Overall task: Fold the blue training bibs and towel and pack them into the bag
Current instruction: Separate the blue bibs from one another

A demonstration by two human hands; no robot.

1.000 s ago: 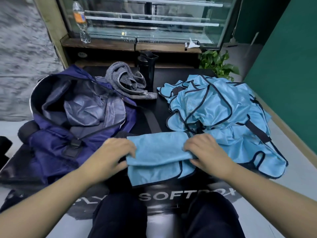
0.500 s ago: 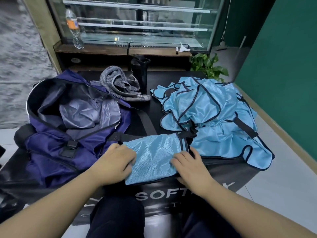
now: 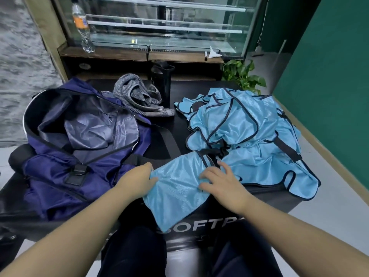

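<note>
1. Left hand (image 3: 137,179) pinches the left edge of the folded bib (image 3: 177,188), fingers curled over the hem; right hand (image 3: 221,183) lies flat on its right side, fingers spread and pressing down, gripping nothing.
2. Folded bib sits at the near edge of the black box (image 3: 265,198), its lower corner hanging over the front. Unfolded bib pile (image 3: 245,132) lies just beside it, to the right; open navy bag (image 3: 83,140) is on the left; grey towel (image 3: 137,96) is behind the bag, not yet folded.
3. Risk: mesh looks slippery, so the fold may spring open if the right hand lifts, I'd guess. The overhanging corner could drag the bib off the box. A black strap from the pile touches the bib's top and may snag.
4. Pose: both forearms reach forward from below, palms down, wrists low, hands close together on one bib.
</note>
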